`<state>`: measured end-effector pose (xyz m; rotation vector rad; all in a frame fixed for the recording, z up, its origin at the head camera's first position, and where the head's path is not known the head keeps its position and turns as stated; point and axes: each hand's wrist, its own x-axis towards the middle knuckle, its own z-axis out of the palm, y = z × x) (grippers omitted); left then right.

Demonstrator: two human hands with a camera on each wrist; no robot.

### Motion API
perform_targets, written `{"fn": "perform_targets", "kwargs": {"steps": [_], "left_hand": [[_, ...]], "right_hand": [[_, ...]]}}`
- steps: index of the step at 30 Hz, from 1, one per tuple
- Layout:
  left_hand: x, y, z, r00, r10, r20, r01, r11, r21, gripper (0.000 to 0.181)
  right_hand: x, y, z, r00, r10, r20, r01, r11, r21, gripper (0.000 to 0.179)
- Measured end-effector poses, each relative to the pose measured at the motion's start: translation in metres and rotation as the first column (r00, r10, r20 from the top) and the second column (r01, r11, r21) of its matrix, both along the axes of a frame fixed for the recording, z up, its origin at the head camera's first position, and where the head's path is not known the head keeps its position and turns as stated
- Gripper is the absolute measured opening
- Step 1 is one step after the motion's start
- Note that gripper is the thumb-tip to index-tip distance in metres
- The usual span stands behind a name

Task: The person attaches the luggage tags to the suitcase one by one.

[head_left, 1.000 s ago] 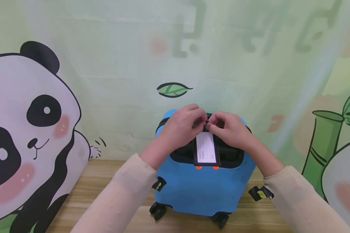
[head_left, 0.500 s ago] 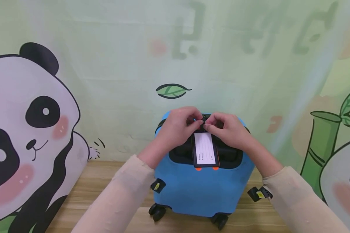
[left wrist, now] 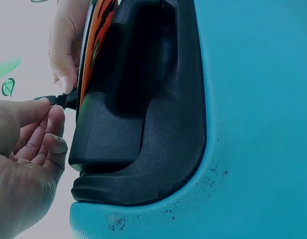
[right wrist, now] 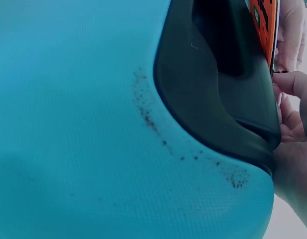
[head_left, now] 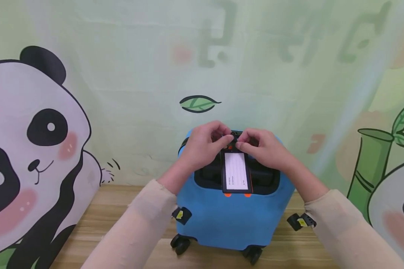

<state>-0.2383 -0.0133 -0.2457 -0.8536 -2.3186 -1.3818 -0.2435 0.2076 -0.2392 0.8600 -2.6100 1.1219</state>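
A luggage tag (head_left: 236, 172) with a black frame and a white lined card lies over the black carry handle (head_left: 210, 173) of a blue suitcase (head_left: 230, 220). Its back, seen edge-on in the left wrist view, is orange with black markings (left wrist: 96, 40). Just above the card, my left hand (head_left: 203, 145) pinches the tag's black strap (left wrist: 56, 99) between thumb and fingertips. Close by on the right, my right hand (head_left: 266, 149) pinches the strap's other part near the tag. How the strap runs between the fingertips is partly hidden.
The suitcase stands on black wheels (head_left: 180, 243) on a wood-patterned floor (head_left: 121, 220). Right behind it hangs a pale green backdrop (head_left: 138, 74) printed with pandas, bamboo and a leaf. Dark specks (right wrist: 148, 119) mark the suitcase shell beside the handle.
My left hand has shifted slightly left, widening the gap between the fingertips. More of the black strap and a small orange spot above the card now show. My right hand has barely moved.
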Motion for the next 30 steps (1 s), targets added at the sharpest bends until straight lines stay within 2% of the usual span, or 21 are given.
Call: {"fn": "perform_targets", "kwargs": {"steps": [8,18,21,25,28,30], "left_hand": [[-0.0032,0.0014,0.0011,0.998,-0.021,0.067,0.019,0.999,0.032,0.015],[-0.0078,0.0025,0.0037,0.986,-0.063,0.154,0.051,0.995,0.081,0.016],[-0.0094,0.002,0.0043,0.972,-0.084,0.221,0.056,0.99,0.13,0.017],[-0.0099,0.0019,0.0062,0.935,-0.125,0.332,0.05,0.973,0.227,0.018],[-0.009,0.0024,0.0077,0.909,-0.148,0.39,0.03,0.956,0.293,0.018],[-0.0083,0.0031,0.0076,0.904,-0.134,0.405,0.005,0.953,0.303,0.017]], "right_hand": [[-0.0024,0.0034,0.0031,1.0,0.017,0.003,-0.017,1.0,0.014,0.01],[-0.0057,0.0065,0.007,0.999,0.017,0.045,-0.018,1.0,0.013,0.014],[-0.0076,0.006,0.0076,0.998,0.024,0.053,-0.025,0.999,0.026,0.014],[-0.0089,0.0051,0.0081,0.998,0.027,0.064,-0.03,0.999,0.037,0.014],[-0.0091,0.0048,0.0075,0.998,0.029,0.064,-0.031,0.999,0.034,0.013],[-0.0092,0.0046,0.0068,0.997,0.03,0.065,-0.032,0.999,0.032,0.013]]}}
